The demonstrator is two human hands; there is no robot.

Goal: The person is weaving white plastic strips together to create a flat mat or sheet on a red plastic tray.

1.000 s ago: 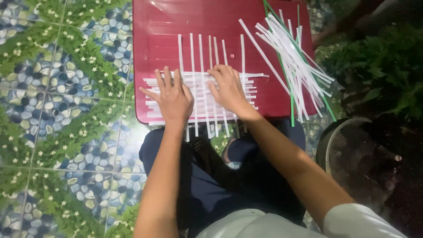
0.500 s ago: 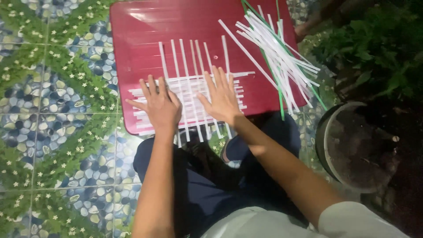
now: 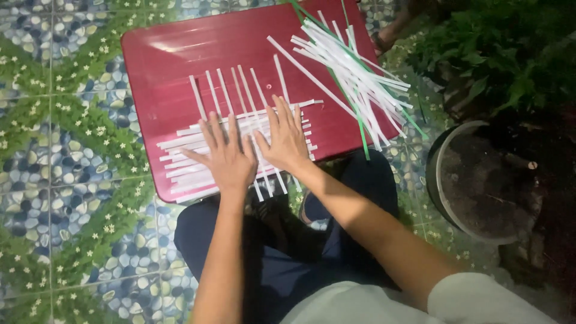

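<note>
A lattice of woven white strips (image 3: 180, 147) lies on a dark red low table (image 3: 180, 57). My left hand (image 3: 225, 157) rests flat on the lattice near the table's front edge, fingers spread. My right hand (image 3: 287, 137) lies flat beside it, to the right, also pressing on the strips with fingers apart. Neither hand holds anything. Several upright strips stick out past the hands toward the far side of the table. A loose pile of white strips (image 3: 354, 75) with a few green strips (image 3: 360, 129) lies on the table's right part.
The floor (image 3: 54, 120) is tiled with a blue pebble and green leaf pattern. A round pot of soil (image 3: 447, 198) stands at the right, with leafy plants (image 3: 498, 54) behind it. My legs in dark trousers (image 3: 282, 258) are under the table's front edge.
The view has shifted, so the table sits lower and more to the right in frame. Both hands stay flat on the woven strips, now closer together.
</note>
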